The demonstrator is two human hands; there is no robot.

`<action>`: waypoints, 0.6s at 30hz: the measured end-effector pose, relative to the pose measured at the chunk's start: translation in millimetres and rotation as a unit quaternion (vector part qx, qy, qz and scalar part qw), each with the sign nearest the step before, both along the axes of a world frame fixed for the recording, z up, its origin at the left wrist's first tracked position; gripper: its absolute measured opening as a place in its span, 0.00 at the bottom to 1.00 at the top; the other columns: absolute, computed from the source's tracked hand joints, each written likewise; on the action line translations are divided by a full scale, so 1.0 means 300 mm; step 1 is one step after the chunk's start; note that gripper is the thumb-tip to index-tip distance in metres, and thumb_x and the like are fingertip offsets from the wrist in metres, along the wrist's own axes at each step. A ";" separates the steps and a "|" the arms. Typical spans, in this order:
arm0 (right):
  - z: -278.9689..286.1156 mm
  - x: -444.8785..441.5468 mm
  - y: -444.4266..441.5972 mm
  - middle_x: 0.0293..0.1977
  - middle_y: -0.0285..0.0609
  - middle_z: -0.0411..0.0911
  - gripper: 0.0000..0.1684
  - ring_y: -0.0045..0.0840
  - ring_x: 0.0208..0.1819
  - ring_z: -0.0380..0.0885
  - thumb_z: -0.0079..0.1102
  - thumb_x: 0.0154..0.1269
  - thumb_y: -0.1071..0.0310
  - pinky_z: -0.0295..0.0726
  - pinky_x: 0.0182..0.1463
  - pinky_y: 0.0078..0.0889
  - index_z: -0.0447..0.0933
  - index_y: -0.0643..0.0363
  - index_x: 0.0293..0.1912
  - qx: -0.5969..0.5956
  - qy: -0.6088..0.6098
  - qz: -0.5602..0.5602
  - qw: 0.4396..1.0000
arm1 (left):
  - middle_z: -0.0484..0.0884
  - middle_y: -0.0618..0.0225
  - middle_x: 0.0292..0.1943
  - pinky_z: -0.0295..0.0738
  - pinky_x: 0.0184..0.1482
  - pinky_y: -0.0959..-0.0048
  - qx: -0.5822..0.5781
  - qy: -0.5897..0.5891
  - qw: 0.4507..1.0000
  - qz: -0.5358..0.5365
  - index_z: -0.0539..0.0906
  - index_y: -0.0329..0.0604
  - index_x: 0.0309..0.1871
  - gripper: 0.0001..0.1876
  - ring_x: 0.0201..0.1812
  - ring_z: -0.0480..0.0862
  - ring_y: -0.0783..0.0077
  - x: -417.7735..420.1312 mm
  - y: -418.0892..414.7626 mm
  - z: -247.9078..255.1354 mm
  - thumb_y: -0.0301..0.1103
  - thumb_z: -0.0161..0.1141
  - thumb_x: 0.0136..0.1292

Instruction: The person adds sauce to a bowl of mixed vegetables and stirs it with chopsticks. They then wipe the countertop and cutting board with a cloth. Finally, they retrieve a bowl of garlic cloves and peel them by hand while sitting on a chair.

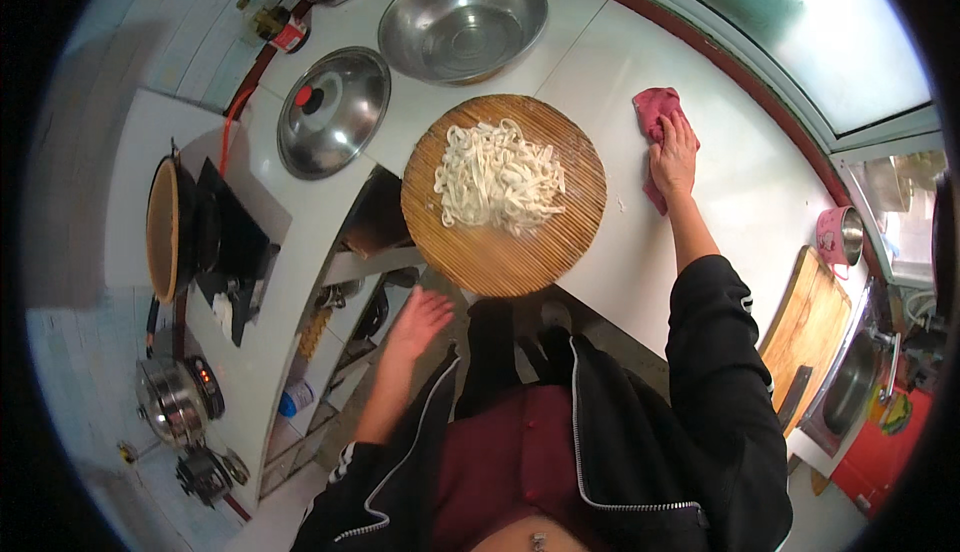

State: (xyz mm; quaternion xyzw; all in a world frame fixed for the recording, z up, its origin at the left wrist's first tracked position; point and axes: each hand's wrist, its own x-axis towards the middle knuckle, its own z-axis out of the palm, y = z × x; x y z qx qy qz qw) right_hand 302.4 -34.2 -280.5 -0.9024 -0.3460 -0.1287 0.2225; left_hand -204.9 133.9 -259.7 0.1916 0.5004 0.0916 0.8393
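Observation:
My right hand [675, 158] presses a crumpled red cloth [658, 106] against the white countertop [592, 252], right of a round wooden board. My left hand [421, 319] is slightly blurred, held low in front of the counter's edge with its fingers apart and nothing in it. It is nearest to the lower left rim of the round board [510, 267]. A heap of floured, hand-cut noodles [495, 177] lies on that board. White specks are on the countertop between the board and the cloth.
Behind the board stand a large metal basin [465, 27] and a domed pan lid [334, 113]. A wok [163, 229] and a metal pot [169, 402] are at the left. At the right are a pink cup [838, 235], a cutting board [806, 319] with a knife [795, 398], and a sink [851, 394].

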 end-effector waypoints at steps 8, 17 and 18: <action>0.054 -0.170 -0.152 0.65 0.44 0.57 0.30 0.38 0.68 0.51 0.50 0.52 0.70 0.48 0.71 0.39 0.65 0.56 0.58 -0.005 0.037 0.076 0.996 | 0.68 0.63 0.60 0.63 0.61 0.54 0.024 -0.185 0.955 0.231 0.63 0.45 0.64 0.30 0.60 0.68 0.59 0.401 -0.246 -0.138 0.50 0.55 0.63; 0.027 -0.239 -0.022 0.65 0.46 0.56 0.29 0.41 0.68 0.50 0.48 0.55 0.68 0.48 0.71 0.38 0.64 0.57 0.60 0.015 0.048 -0.011 0.999 | 0.69 0.63 0.60 0.62 0.62 0.55 0.079 -0.129 0.940 0.306 0.64 0.42 0.64 0.27 0.61 0.68 0.60 0.257 -0.318 -0.049 0.43 0.54 0.65; 0.023 -0.238 0.023 0.65 0.47 0.56 0.29 0.42 0.68 0.50 0.48 0.55 0.68 0.48 0.71 0.38 0.64 0.58 0.59 0.015 0.048 -0.005 0.999 | 0.69 0.63 0.60 0.62 0.62 0.56 0.092 -0.101 0.941 0.308 0.63 0.42 0.64 0.27 0.61 0.67 0.60 0.213 -0.329 0.003 0.43 0.54 0.65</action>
